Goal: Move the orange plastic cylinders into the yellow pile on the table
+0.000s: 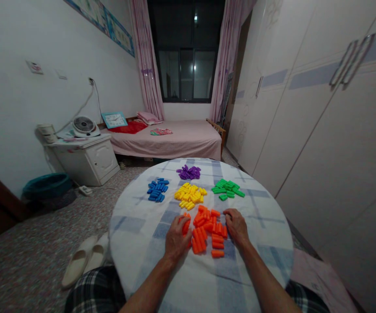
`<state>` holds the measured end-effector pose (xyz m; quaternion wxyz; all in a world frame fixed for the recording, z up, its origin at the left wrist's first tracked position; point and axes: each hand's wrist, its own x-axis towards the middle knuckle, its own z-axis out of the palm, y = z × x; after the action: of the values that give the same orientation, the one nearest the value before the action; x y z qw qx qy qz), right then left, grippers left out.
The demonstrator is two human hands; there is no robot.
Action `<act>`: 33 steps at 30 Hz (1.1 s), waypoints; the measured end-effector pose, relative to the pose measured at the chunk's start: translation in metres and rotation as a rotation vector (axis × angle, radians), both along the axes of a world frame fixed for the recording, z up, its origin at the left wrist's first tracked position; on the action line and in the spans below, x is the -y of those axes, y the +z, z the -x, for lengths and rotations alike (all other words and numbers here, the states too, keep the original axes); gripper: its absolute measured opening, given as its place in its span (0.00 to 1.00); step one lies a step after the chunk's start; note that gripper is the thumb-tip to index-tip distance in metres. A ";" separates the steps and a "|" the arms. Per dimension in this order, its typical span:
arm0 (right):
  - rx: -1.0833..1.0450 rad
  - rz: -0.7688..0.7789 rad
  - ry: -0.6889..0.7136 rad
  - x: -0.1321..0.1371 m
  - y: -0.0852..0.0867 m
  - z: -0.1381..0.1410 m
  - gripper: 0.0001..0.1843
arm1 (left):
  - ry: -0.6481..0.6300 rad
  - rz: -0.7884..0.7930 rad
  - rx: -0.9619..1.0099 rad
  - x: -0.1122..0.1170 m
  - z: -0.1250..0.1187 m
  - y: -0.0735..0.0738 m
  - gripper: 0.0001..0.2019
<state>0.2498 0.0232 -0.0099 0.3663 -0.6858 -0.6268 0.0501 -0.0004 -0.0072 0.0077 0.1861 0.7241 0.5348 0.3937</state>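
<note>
A pile of small orange cylindrical pieces [207, 224] lies on the round table in front of me, some lined up side by side and others heaped. My left hand [177, 238] is at the pile's left edge, fingers and thumb curled round several of the orange pieces, partly hiding them. On the opposite side, my right hand [236, 226] rests on the cloth with bent fingers close against the pile; nothing shows in its grasp. Farther back sit separate heaps of similar pieces: yellow pieces [189, 195], blue pieces [158, 190], purple pieces [189, 172] and green pieces [228, 189].
A white and blue checked tablecloth [132, 243] covers the table. Beyond stands a bed [188, 141] under a window. At left are a white cabinet [99, 161] with a fan [85, 126], a bin [48, 187] and slippers [80, 261]. A tall wardrobe [321, 130] lines the right.
</note>
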 end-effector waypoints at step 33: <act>-0.029 -0.037 0.038 -0.001 -0.004 -0.003 0.15 | 0.085 0.486 0.695 -0.080 -0.009 0.058 0.19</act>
<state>0.2530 0.0246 -0.0141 0.3869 -0.6662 -0.6351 0.0555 0.0090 0.0728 0.0655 0.5040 0.4609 0.5469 0.4842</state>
